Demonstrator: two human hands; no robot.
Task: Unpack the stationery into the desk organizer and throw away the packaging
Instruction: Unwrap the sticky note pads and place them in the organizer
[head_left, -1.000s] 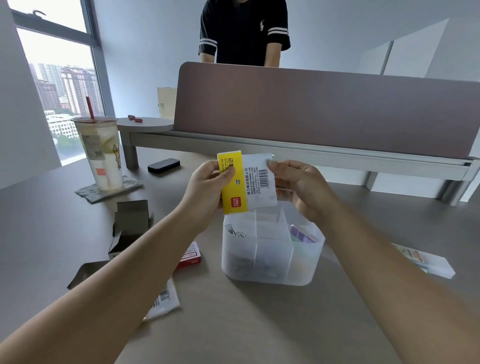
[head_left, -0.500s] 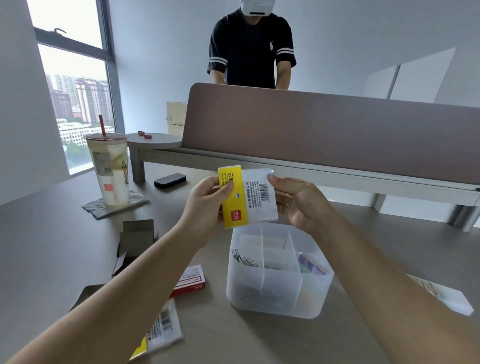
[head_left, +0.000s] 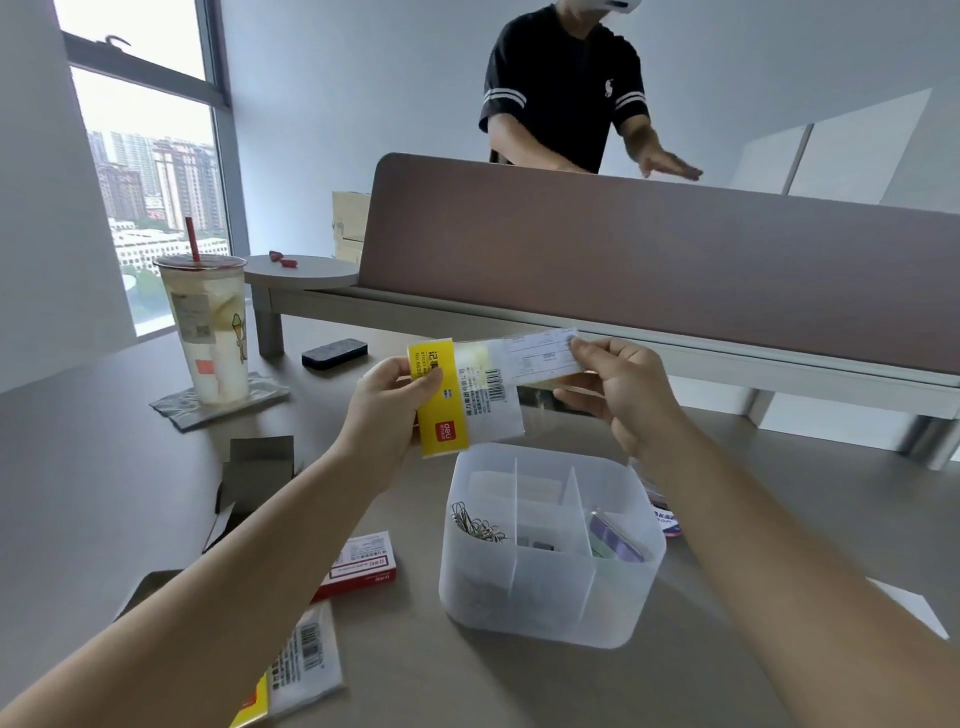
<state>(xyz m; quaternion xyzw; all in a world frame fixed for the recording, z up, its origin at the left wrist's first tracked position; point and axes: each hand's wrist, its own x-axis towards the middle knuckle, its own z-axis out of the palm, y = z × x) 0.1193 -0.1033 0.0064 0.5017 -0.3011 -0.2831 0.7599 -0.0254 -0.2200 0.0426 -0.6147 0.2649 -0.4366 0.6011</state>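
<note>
Grey desk (head_left: 104, 467) by window (head_left: 156, 182); left hand (head_left: 387, 410) and right hand (head_left: 618, 387) each pinching sticky-note packet (head_left: 472, 397).

- The packet (head_left: 470, 397) is glossy clear plastic film with a yellow printed band.
- The desk organizer (head_left: 545, 597) is frosted, translucent plastic, smooth-walled.
- The table (head_left: 104, 467) looks matt and smooth.
- The cup (head_left: 208, 332), at ten o'clock, is clear plastic.
- The partition (head_left: 675, 270) looks matt.

Office: desk (head_left: 130, 467) with partition screen (head_left: 649, 260), high-rise window (head_left: 156, 182).
</note>
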